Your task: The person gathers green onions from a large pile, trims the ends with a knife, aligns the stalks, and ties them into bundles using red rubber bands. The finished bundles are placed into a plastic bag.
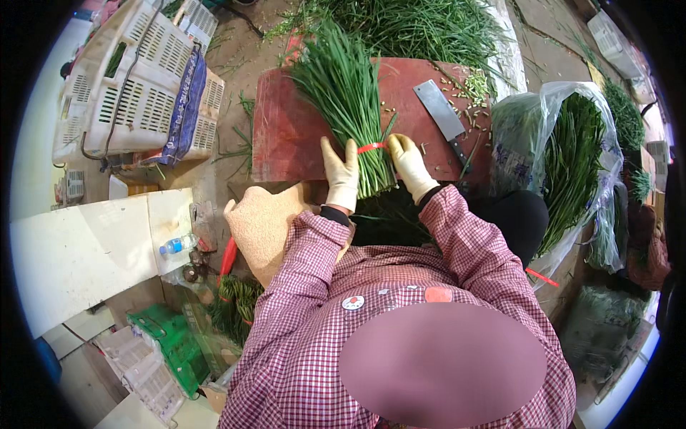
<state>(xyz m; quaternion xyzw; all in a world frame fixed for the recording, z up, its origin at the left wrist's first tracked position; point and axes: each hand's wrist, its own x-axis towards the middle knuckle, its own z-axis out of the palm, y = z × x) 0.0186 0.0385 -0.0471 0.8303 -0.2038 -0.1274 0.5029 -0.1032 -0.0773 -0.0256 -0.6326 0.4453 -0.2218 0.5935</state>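
Observation:
A thick bunch of garlic chives [351,102] stretches over the red board [289,134], its leaves away from me and its trimmed stem ends towards me. A red tie [371,147] goes across the stems. My right hand [411,166], in a pale glove, pinches the tie at the bunch's right side. On the left side, my gloved left hand [341,174] rests against the stems with thumb and fingers spread apart. A cleaver [439,110] with a black handle lies on the board, right of the bunch. Cut stem pieces [476,86] are scattered beside it.
Loose chives [418,27] are heaped beyond the board. At right stands a clear plastic bag [517,128] of long green leaves. White plastic crates [134,96] are stacked at far left. Tied bunches [230,305] and a water bottle [178,244] lie to my left.

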